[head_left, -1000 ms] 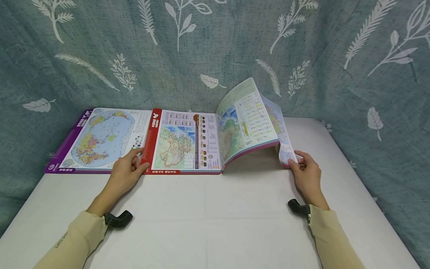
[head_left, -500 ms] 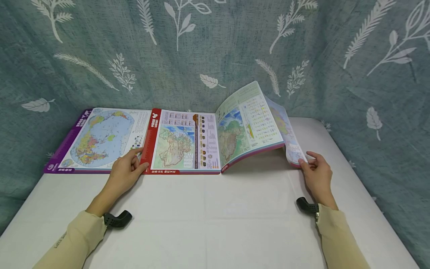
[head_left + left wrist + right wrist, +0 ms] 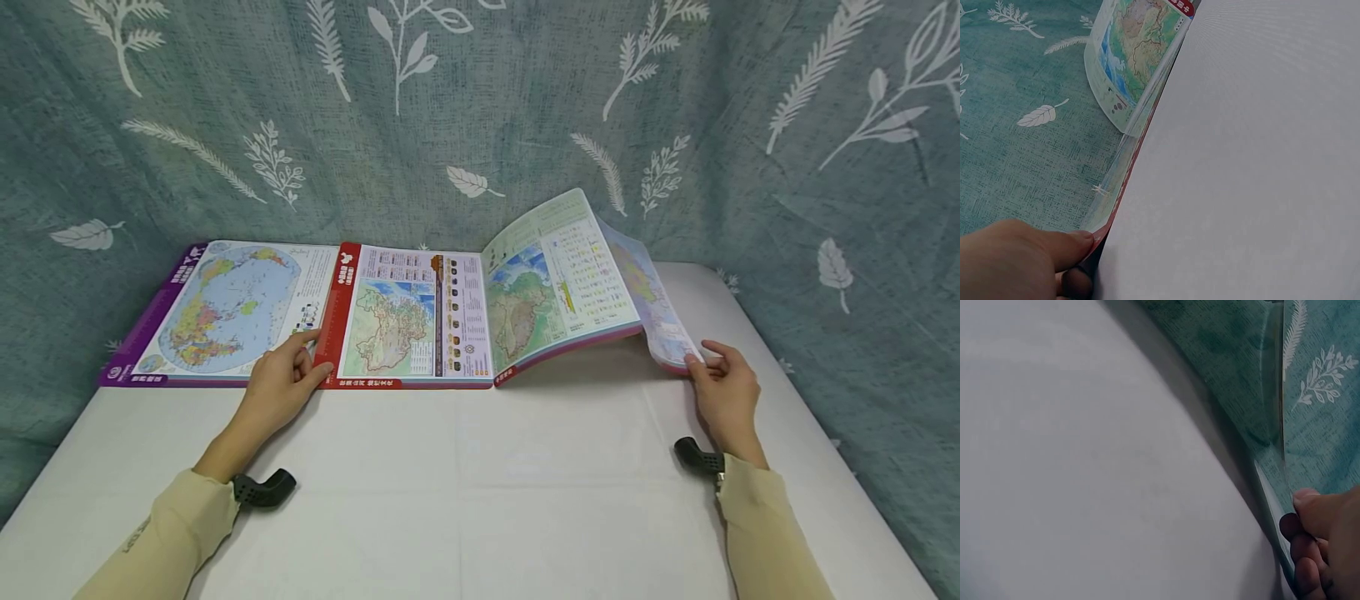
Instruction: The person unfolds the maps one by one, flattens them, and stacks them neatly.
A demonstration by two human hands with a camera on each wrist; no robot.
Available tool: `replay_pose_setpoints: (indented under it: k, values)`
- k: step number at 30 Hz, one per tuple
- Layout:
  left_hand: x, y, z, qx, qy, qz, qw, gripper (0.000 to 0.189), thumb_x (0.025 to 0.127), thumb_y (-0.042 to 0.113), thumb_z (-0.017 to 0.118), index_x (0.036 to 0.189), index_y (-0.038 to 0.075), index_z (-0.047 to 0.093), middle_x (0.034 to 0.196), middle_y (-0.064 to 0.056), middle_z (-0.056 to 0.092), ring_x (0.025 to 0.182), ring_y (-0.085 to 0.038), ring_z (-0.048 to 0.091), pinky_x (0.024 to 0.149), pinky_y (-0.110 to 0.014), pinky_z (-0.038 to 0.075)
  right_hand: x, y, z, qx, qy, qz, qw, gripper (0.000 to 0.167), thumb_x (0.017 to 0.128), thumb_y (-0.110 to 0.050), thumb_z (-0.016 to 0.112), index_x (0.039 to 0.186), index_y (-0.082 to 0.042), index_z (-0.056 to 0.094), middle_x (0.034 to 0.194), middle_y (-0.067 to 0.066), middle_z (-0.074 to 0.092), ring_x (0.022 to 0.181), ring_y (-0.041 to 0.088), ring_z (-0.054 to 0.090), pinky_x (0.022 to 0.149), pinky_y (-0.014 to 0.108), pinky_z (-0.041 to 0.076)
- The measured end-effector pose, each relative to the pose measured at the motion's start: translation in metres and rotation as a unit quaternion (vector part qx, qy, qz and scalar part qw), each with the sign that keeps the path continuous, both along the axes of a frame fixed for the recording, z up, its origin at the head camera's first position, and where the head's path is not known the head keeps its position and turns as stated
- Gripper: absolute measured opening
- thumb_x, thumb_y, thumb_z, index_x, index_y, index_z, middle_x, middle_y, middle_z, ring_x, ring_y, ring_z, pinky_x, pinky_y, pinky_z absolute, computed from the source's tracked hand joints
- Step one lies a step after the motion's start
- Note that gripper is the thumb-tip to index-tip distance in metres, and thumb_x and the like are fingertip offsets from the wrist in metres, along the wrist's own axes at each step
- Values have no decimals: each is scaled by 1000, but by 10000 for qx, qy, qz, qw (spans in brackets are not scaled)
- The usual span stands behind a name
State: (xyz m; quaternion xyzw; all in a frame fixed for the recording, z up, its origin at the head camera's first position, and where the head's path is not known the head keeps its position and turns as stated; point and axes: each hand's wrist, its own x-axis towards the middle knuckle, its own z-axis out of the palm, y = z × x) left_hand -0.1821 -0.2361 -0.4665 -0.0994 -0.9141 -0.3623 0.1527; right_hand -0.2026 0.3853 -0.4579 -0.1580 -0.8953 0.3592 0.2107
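Note:
A folding map (image 3: 397, 325) with a red left border lies partly unfolded on the table, its left panel flat. Its middle panel, with a relief map and a coloured chart, slants up from a crease. My right hand (image 3: 727, 396) pinches the lower corner of the last panel (image 3: 652, 300), which stands bent behind the raised one. At the red border my left hand (image 3: 281, 375) grips the map's left edge; the left wrist view has the thumb (image 3: 1075, 247) on the red corner and fingers curled below. The right wrist view shows thumb and fingers (image 3: 1310, 531) at the panel's edge.
To the left lies a second map (image 3: 225, 308), a world map with a purple border, meeting the red border at its right side. A white cloth covers the table (image 3: 465, 492). Close behind hangs a green leaf-patterned curtain (image 3: 420, 125).
My right hand has moved to the right, drawing the last panel with it. The raised panel leans lower and spreads wider. My left hand stays at the red border.

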Motion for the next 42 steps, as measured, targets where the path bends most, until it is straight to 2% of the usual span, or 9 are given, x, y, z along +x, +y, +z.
replay_pose_setpoints:
  k: [6, 13, 20, 25, 31, 37, 42]
  values:
    - [1, 1, 2, -7, -52, -5, 10000, 50, 96, 11, 77, 139, -5, 58, 68, -1, 50, 58, -13, 41, 74, -36, 30, 4, 19, -1, -122, -306, -370, 9988, 47, 107, -32, 62, 149, -11, 58, 120, 14, 71, 81, -11, 52, 70, 5, 41]
    - [2, -1, 3, 0, -25, 12, 10000, 49, 95, 10, 78, 138, -6, 59, 67, -1, 50, 57, -12, 40, 74, -37, 30, 4, 37, -3, -629, -569, -892, 9924, 49, 107, -37, 59, 152, -17, 56, 109, -9, 65, 85, -8, 55, 70, 6, 44]
    - [3, -2, 0, -34, 41, 17, 10000, 48, 95, 9, 78, 137, -5, 60, 67, 1, 49, 57, -11, 40, 72, -36, 30, 4, 47, 2, -866, -642, -999, 9891, 54, 105, -40, 61, 153, -18, 55, 105, -12, 62, 87, -6, 55, 70, 7, 44]
    - [3, -2, 2, 2, 13, 5, 10000, 49, 95, 10, 77, 139, -6, 59, 67, 0, 50, 57, -11, 41, 73, -36, 29, 8, 53, 4, -1132, -480, -1224, 9848, 54, 103, -36, 66, 153, -17, 55, 96, -20, 55, 89, -4, 52, 68, 7, 44]
    - [2, -2, 0, -13, 6, 9, 10000, 50, 96, 10, 77, 139, -6, 59, 67, 0, 50, 57, -11, 41, 71, -35, 30, 12, 59, 6, -1316, -376, -1565, 9781, 54, 102, -30, 68, 153, -18, 55, 99, -19, 51, 90, -3, 48, 69, 9, 41]
    - [2, -2, 0, -35, -3, 9, 10000, 49, 96, 12, 77, 138, -5, 60, 67, 0, 50, 58, -11, 41, 69, -34, 30, 15, 65, 5, -1335, -94, -1712, 9761, 50, 101, -20, 68, 150, -18, 59, 97, -20, 53, 88, -5, 49, 72, 8, 41]
    - [0, -1, 2, -29, 74, -58, 10000, 51, 95, 9, 77, 140, -6, 56, 66, 0, 50, 56, -9, 40, 65, -32, 32, 18, 67, 4, -1262, -33, -1803, 9755, 48, 101, -17, 68, 149, -15, 61, 96, -19, 52, 85, -6, 49, 71, 8, 41]
